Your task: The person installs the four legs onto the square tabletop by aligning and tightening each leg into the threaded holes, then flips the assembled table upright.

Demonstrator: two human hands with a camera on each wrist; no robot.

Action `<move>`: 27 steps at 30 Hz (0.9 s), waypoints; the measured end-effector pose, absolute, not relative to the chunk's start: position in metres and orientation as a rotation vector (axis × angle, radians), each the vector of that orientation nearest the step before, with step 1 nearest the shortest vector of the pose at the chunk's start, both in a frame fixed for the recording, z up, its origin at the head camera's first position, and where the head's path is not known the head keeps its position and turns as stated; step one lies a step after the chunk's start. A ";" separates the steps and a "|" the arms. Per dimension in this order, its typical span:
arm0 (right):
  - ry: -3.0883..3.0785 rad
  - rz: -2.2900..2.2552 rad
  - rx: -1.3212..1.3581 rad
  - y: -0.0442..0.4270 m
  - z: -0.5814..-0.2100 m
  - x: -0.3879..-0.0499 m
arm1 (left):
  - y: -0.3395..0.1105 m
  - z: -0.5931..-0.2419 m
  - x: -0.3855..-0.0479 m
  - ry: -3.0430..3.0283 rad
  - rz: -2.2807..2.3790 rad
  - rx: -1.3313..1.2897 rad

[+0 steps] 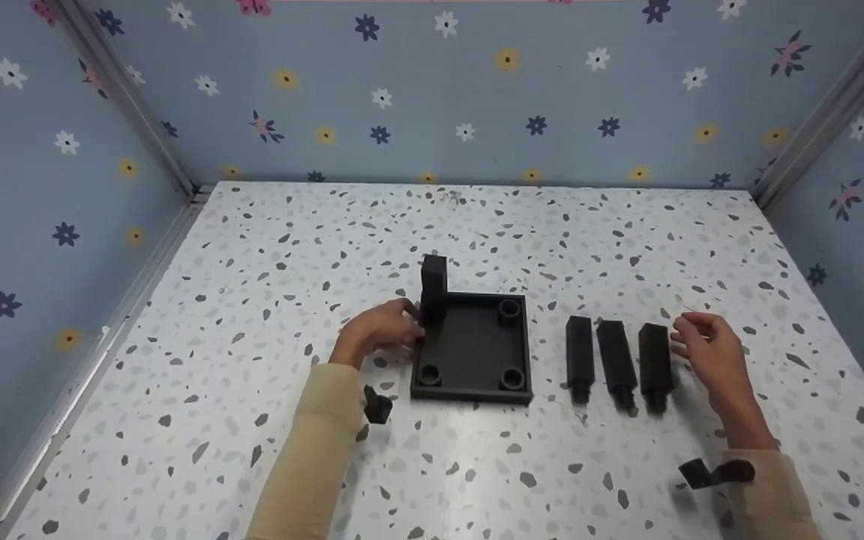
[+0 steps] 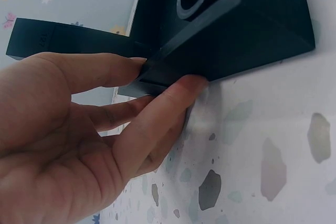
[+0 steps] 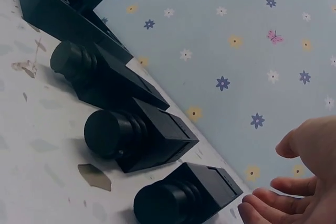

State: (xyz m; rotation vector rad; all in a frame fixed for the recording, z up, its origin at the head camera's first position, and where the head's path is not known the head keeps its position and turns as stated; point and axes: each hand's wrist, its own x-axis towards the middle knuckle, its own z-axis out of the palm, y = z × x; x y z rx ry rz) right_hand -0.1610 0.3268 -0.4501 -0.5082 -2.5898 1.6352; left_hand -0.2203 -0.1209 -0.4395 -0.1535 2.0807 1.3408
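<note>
Long sleeves, plain tan-beige. Left sleeve (image 1: 308, 454), lower centre-left of the frame, has soft folds near the cuff. Right sleeve (image 1: 773, 491), lower right, looks a shade darker. Left hand (image 1: 381, 330) and right hand (image 1: 713, 352) bare. Left cuff: small angular black mount (image 1: 377, 405). Right cuff: black bracket (image 1: 717, 473), angular block plus rounded lobe, narrow neck between.

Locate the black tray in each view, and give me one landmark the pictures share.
Head: black tray, just below and right of centre.
Left wrist: top, right of centre, cut off by the frame.
Right wrist: top left corner, cut off too.
Shared landmark: the left hand; only fingers show in right wrist.
</note>
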 end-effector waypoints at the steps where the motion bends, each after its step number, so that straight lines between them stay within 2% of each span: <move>1: -2.586 1.643 -0.516 0.327 -0.452 -0.161 | -0.121 -0.439 -0.220 2.080 1.341 -0.154; 8: -2.700 1.589 -0.608 0.325 -0.456 -0.162 | -0.121 -0.438 -0.220 2.069 1.348 -0.153; 27: -2.921 1.381 -0.551 0.313 -0.457 -0.167 | -0.121 -0.439 -0.221 2.094 1.325 -0.156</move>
